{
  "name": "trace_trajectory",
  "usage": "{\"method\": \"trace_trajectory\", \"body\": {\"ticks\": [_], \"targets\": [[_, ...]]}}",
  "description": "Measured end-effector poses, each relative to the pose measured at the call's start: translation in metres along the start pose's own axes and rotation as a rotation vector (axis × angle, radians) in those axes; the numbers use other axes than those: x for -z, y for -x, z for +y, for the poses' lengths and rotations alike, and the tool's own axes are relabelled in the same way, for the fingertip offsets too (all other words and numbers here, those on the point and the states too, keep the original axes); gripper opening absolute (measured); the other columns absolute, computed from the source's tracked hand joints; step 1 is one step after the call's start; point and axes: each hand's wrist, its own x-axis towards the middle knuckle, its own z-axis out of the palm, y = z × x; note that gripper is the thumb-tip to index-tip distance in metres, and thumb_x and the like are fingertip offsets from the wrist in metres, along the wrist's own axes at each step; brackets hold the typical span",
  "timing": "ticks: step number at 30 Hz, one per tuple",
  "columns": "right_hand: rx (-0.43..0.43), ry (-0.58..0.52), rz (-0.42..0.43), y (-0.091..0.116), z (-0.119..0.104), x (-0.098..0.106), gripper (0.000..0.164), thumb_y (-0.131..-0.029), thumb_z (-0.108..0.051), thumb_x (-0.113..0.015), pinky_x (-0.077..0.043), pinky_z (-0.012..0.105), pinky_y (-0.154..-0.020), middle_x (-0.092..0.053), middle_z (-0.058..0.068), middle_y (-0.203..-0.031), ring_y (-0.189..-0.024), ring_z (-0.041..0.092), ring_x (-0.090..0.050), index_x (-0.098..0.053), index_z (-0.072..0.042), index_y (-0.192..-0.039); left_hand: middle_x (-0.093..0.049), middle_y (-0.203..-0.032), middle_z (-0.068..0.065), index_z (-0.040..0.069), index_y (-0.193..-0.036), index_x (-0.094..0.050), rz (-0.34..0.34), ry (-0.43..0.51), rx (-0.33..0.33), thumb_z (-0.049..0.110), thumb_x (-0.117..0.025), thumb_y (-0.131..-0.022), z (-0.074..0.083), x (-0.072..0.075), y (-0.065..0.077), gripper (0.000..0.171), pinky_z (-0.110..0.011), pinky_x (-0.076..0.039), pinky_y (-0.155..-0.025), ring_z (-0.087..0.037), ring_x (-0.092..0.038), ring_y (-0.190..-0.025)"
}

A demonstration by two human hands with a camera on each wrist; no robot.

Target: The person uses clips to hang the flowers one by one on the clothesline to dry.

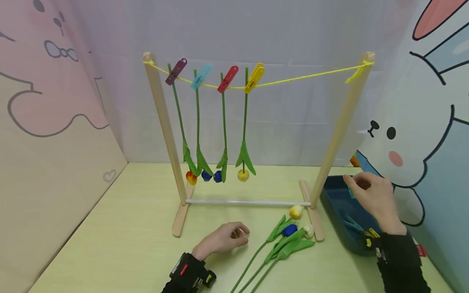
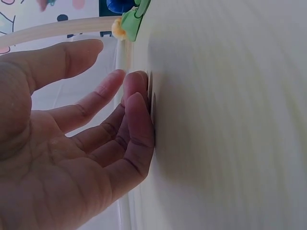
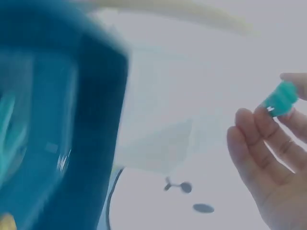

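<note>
Above the dark blue bin (image 1: 331, 195), my right hand (image 1: 373, 199) pinches a teal clothespin (image 3: 283, 98) between thumb and fingertips. My left hand (image 1: 223, 240) rests on the table with loosely curled fingers and nothing in them. To its right lie artificial tulips: one with a yellow bloom (image 1: 296, 211), one blue (image 1: 290, 230), one white (image 1: 309, 231). On the yellow string (image 1: 304, 77), purple (image 1: 176, 71), light blue (image 1: 201, 76), red (image 1: 228, 79) and yellow (image 1: 254, 78) clothespins each hold a tulip upside down by its stem.
Two wooden posts (image 1: 165, 126) carry the string, and a white rod (image 1: 249, 202) joins their feet. More clothespins (image 1: 352, 224) lie in the bin at the right. Cartoon-printed panels (image 1: 55, 101) stand along both sides, with a white cloth (image 1: 278, 122) behind.
</note>
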Motion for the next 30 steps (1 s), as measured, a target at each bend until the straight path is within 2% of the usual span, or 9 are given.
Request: {"method": "trace_trajectory", "body": {"ticks": [3,5,8,11,13,20,22,26,30], "targets": [[0.072,-0.131,0.072,0.005,0.004,-0.022,0.012,-0.092,-0.019,-0.074,-0.039,0.014,-0.064,-0.063,-0.008,-0.069,-0.064,-0.007,-0.051,-0.073,-0.017,-0.08,-0.066,-0.099,-0.005,0.005,-0.118,-0.065,0.003,-0.007,0.002,0.02,-0.064,-0.099,0.0,0.0,0.0,0.024,-0.025,-0.047,-0.071,-0.011,-0.059,-0.085],[0.071,-0.201,0.065,0.007,-0.003,-0.032,0.009,-0.092,-0.02,-0.075,-0.042,0.011,-0.066,-0.065,-0.011,-0.074,-0.068,-0.008,-0.055,-0.074,-0.019,-0.083,-0.066,-0.098,-0.005,0.005,-0.118,-0.065,0.006,-0.008,-0.001,0.02,-0.064,-0.099,0.001,0.001,0.0,0.024,-0.025,-0.047,-0.071,-0.011,-0.058,-0.084],[0.061,-0.271,0.014,0.008,-0.047,-0.027,0.009,-0.093,-0.016,-0.073,-0.044,0.007,-0.071,-0.067,-0.008,-0.078,-0.074,-0.011,-0.057,-0.072,-0.012,-0.085,-0.064,-0.095,-0.003,0.004,-0.118,-0.065,0.007,-0.012,-0.002,0.019,-0.065,-0.099,0.003,0.0,0.0,0.024,-0.023,-0.045,-0.07,-0.01,-0.056,-0.081],[0.038,-0.322,-0.04,0.01,-0.069,-0.026,0.003,-0.091,-0.007,-0.072,-0.046,0.005,-0.073,-0.069,-0.005,-0.082,-0.077,-0.013,-0.058,-0.07,-0.005,-0.092,-0.062,-0.09,-0.001,0.003,-0.116,-0.065,0.0,-0.013,-0.004,0.019,-0.068,-0.097,0.005,-0.003,0.0,0.025,-0.021,-0.044,-0.068,-0.008,-0.054,-0.076],[0.046,-0.379,-0.068,0.012,-0.065,-0.034,0.012,-0.091,-0.008,-0.072,-0.047,0.006,-0.075,-0.07,-0.004,-0.087,-0.08,-0.012,-0.06,-0.069,-0.005,-0.102,-0.061,-0.087,0.0,0.002,-0.113,-0.065,-0.009,-0.014,-0.008,0.018,-0.07,-0.095,0.007,-0.005,0.0,0.025,-0.02,-0.043,-0.066,-0.007,-0.053,-0.073],[0.007,-0.46,-0.144,0.025,0.025,-0.104,0.045,-0.096,-0.019,-0.07,-0.053,0.019,-0.087,-0.069,-0.006,-0.108,-0.095,0.003,-0.067,-0.058,-0.024,-0.139,-0.055,-0.077,0.006,0.007,-0.097,-0.069,-0.015,-0.116,-0.013,0.024,-0.076,-0.09,0.013,-0.013,0.0,0.019,-0.019,-0.04,-0.064,-0.004,-0.048,-0.067],[-0.017,-0.485,-0.187,0.027,0.037,-0.114,0.048,-0.097,-0.018,-0.069,-0.056,0.024,-0.084,-0.068,-0.003,-0.113,-0.096,0.007,-0.069,-0.056,-0.026,-0.142,-0.054,-0.076,0.007,0.008,-0.091,-0.07,-0.012,-0.166,-0.021,0.026,-0.075,-0.091,0.014,-0.015,0.0,0.018,-0.018,-0.039,-0.063,-0.002,-0.045,-0.067],[-0.017,-0.56,-0.224,0.028,0.031,-0.111,0.045,-0.097,-0.016,-0.067,-0.058,0.027,-0.08,-0.067,0.001,-0.117,-0.095,0.009,-0.071,-0.058,-0.018,-0.142,-0.053,-0.08,0.008,0.012,-0.083,-0.071,0.004,-0.254,-0.022,0.031,-0.075,-0.091,0.017,-0.022,0.002,0.021,-0.018,-0.036,-0.065,-0.003,-0.043,-0.071],[-0.015,-0.532,-0.199,0.025,-0.013,-0.081,0.038,-0.095,-0.014,-0.07,-0.055,0.016,-0.081,-0.071,-0.006,-0.106,-0.092,-0.002,-0.068,-0.064,-0.007,-0.132,-0.051,-0.085,0.007,0.018,-0.078,-0.069,0.033,-0.358,0.0,0.034,-0.076,-0.09,0.022,-0.027,0.006,0.021,-0.02,-0.035,-0.068,-0.008,-0.04,-0.077]]}}
